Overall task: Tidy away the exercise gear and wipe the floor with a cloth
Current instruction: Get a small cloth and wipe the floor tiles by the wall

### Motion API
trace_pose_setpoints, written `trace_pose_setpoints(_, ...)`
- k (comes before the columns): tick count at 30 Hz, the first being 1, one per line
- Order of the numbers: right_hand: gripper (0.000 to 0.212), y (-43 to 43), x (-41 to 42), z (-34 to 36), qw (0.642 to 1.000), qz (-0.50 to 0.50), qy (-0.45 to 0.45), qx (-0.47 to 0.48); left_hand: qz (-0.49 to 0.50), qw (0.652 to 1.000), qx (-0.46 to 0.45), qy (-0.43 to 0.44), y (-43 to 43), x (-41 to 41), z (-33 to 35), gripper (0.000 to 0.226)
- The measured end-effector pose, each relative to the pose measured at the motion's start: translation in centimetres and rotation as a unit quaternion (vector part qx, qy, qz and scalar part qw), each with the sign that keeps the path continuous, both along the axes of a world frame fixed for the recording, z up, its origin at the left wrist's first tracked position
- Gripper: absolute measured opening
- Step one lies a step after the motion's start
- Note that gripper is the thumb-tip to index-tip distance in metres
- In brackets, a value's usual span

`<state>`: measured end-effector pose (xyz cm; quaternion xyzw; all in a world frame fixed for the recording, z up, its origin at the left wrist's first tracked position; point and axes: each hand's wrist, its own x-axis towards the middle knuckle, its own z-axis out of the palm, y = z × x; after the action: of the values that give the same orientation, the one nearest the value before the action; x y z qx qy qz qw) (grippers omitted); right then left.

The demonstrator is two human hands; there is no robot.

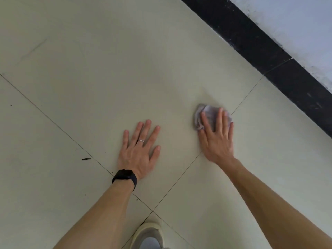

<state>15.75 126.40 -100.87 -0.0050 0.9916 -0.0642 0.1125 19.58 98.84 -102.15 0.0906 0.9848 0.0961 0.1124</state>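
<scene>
A small crumpled grey cloth lies on the pale tiled floor, to the right of centre. My right hand presses flat on it with straight, spread fingers; the cloth shows beyond the fingertips and between them. My left hand rests palm down on the bare floor a little to the left, fingers spread. It wears a ring, with a black watch on the wrist. No exercise gear is in view.
A black skirting strip runs diagonally along the right, with a pale wall behind it. A dark scrap lies on the tile at left. The toe of a light shoe shows at the bottom.
</scene>
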Motion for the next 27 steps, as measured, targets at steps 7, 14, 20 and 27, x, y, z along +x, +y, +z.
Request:
trace_pose_setpoints(7, 0.059, 0.6, -2.9, -0.1, 0.990, -0.138, -0.016, -0.028, 0.003, 1.000, -0.012, -0.005, 0.1, -0.1, 0.1, 0.064)
trace_pose_setpoints(14, 0.058, -4.4, 9.0, 0.2, 0.987, 0.157, -0.003, -0.037, -0.006, 1.000, 0.005, -0.001, 0.0, -0.2, 0.3, 0.065)
trace_pose_setpoints(20, 0.056, 5.2, -3.1, -0.8, 0.972, -0.231, 0.035, 0.003, 0.000, 1.000, 0.001, -0.002, 0.0, 0.0, 0.0, 0.064)
trace_pose_setpoints(27, 0.059, -1.4, -5.2, 0.0, 0.989, -0.147, 0.004, -0.021, -0.004, 1.000, -0.010, -0.002, 0.1, -0.2, 0.1, 0.066)
